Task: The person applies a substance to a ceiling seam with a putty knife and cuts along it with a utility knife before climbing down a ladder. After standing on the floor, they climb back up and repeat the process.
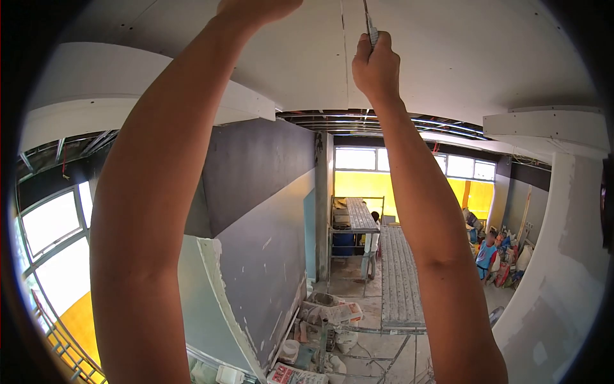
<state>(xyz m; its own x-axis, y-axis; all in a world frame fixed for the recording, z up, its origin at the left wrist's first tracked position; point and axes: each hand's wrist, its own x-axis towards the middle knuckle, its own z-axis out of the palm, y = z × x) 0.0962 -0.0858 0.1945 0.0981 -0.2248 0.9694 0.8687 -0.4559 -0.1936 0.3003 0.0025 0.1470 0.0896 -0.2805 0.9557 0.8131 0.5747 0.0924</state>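
Note:
Both of my arms reach up to the white ceiling board [448, 57] overhead. My right hand [377, 69] is closed round the grey ridged handle of a thin-bladed cutter knife [372, 33]. Its narrow blade points up and runs out of the top of the view. A thin dark joint line [345, 57] crosses the board just left of that hand. My left hand [262, 9] is raised near the board at the top edge; its fingers are cut off by the frame, so what it holds or touches is hidden.
Scaffold planks [401, 275] stand ahead and below. Buckets and bags [336, 313] clutter the floor. One person in blue and red [487, 256] is at the right; another [371, 246] is behind the scaffold. A boxed ceiling drop [550, 128] hangs at right.

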